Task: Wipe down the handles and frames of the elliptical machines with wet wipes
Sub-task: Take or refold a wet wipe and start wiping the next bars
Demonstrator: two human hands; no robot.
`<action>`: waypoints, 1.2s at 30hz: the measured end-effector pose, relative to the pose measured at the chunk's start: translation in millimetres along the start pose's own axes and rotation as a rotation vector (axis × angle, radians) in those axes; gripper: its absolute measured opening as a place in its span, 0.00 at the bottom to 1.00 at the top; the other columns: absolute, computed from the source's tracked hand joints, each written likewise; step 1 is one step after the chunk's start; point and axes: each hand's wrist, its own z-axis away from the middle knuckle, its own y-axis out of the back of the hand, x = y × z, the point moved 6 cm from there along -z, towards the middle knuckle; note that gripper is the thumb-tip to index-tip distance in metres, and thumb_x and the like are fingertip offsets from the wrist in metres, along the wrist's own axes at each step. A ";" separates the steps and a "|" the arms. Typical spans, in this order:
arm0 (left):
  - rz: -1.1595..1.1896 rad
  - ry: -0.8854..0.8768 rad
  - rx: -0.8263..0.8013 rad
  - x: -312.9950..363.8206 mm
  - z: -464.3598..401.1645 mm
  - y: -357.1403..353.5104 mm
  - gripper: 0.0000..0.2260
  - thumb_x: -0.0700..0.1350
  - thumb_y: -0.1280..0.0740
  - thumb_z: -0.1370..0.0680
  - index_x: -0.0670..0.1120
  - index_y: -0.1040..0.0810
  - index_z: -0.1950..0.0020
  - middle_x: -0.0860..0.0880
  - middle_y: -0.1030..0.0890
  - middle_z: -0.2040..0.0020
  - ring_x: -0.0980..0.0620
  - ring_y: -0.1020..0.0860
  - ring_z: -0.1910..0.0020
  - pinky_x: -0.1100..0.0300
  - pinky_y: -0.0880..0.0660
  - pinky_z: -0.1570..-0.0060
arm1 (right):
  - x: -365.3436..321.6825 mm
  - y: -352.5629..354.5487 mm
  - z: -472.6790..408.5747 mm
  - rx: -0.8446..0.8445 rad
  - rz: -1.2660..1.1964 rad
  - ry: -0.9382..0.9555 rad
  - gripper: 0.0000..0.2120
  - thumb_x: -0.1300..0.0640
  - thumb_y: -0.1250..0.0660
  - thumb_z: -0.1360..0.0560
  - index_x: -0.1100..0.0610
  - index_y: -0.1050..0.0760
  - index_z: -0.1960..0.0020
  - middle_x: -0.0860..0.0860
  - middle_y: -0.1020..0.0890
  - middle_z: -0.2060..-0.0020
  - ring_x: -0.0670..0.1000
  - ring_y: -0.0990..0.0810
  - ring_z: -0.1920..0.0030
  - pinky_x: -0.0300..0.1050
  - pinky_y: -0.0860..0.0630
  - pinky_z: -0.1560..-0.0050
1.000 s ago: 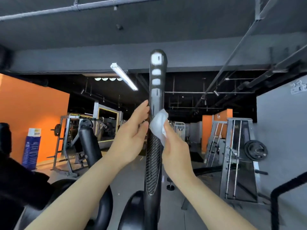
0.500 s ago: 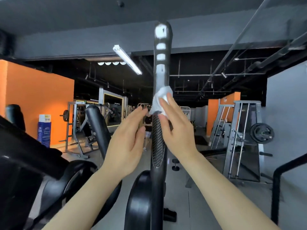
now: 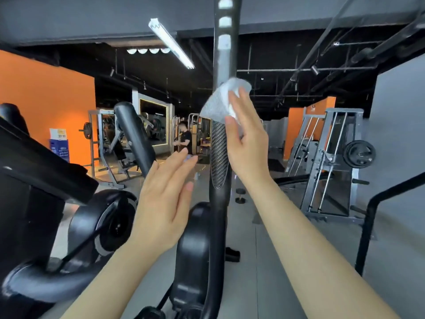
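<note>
The handle (image 3: 221, 125) stands upright, its long axis vertical, between both hands. The right hand (image 3: 247, 143) presses a wipe (image 3: 220, 101) against it with straight fingers, just above the ribbed grip. The left hand (image 3: 166, 199) hovers open and empty, near but apart.

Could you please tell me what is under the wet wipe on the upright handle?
The wipe lies against the handle, just above its ribbed grip. The right hand presses it there with straight fingers. The stretch of handle beneath is covered, so its condition cannot be seen.
</note>
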 end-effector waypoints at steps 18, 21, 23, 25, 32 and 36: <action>-0.569 0.071 -0.141 -29.7 130.4 0.9 0.19 0.44 0.39 0.21 0.43 0.26 0.30 0.39 0.30 0.27 0.37 0.28 0.31 0.41 0.32 0.38 | 33.6 -6.2 144.5 -0.280 0.531 0.520 0.21 0.76 0.38 0.23 0.64 0.26 0.32 0.56 0.26 0.32 0.53 0.32 0.28 0.44 0.37 0.26; -0.529 0.041 -0.143 -31.2 132.5 2.8 0.19 0.44 0.38 0.20 0.42 0.26 0.29 0.38 0.30 0.28 0.38 0.28 0.31 0.43 0.31 0.40 | 42.8 -6.0 147.8 -0.437 0.627 0.692 0.17 0.71 0.42 0.19 0.64 0.26 0.33 0.56 0.25 0.33 0.55 0.30 0.30 0.48 0.39 0.25; -0.539 0.007 -0.162 -31.8 136.1 6.2 0.19 0.45 0.39 0.20 0.43 0.27 0.29 0.39 0.29 0.28 0.39 0.29 0.31 0.42 0.33 0.36 | 50.7 -2.9 182.3 -0.559 0.641 0.725 0.18 0.69 0.47 0.17 0.63 0.23 0.35 0.56 0.22 0.35 0.54 0.30 0.31 0.47 0.41 0.24; -0.616 0.035 -0.125 -34.7 143.7 16.7 0.19 0.47 0.39 0.19 0.44 0.27 0.29 0.40 0.28 0.29 0.39 0.28 0.31 0.37 0.40 0.32 | 58.4 -3.9 234.5 -0.746 0.641 0.751 0.20 0.69 0.50 0.17 0.62 0.22 0.37 0.55 0.20 0.38 0.54 0.29 0.32 0.46 0.45 0.23; -0.726 0.021 -0.110 -52.3 164.7 32.5 0.19 0.48 0.40 0.18 0.45 0.27 0.29 0.41 0.25 0.31 0.40 0.25 0.36 0.41 0.35 0.38 | 47.5 -5.4 221.0 -0.828 0.718 0.844 0.19 0.72 0.44 0.22 0.65 0.24 0.36 0.58 0.20 0.37 0.56 0.31 0.32 0.50 0.45 0.23; -0.729 0.011 -0.061 -51.3 163.4 30.7 0.18 0.47 0.38 0.19 0.45 0.25 0.30 0.41 0.23 0.33 0.41 0.25 0.39 0.44 0.35 0.40 | 33.7 -5.6 134.3 -0.648 0.811 0.914 0.15 0.71 0.43 0.20 0.65 0.23 0.37 0.59 0.20 0.38 0.59 0.26 0.33 0.53 0.38 0.26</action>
